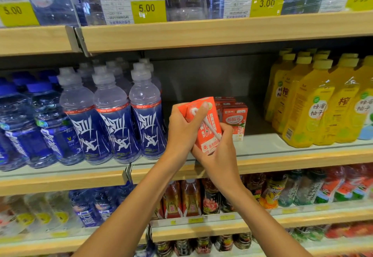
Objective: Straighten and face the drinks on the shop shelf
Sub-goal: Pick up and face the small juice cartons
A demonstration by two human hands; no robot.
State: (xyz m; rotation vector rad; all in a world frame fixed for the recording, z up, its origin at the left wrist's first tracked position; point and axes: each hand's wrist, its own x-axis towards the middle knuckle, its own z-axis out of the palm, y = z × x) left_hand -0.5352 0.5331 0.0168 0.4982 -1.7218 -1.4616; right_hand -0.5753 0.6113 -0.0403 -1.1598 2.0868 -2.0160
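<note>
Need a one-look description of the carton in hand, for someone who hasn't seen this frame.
On the middle shelf, find the gap between the blue sports bottles and the yellow juice bottles. In front of the red cartons standing there, the left hand and right hand grip one red-orange carton. It alone is tilted, with a white straw across its face.

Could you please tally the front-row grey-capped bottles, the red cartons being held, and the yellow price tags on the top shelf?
Grey-capped bottles, front row: 3
Red carton, held: 1
Yellow price tags, top shelf: 4
Total: 8
</note>
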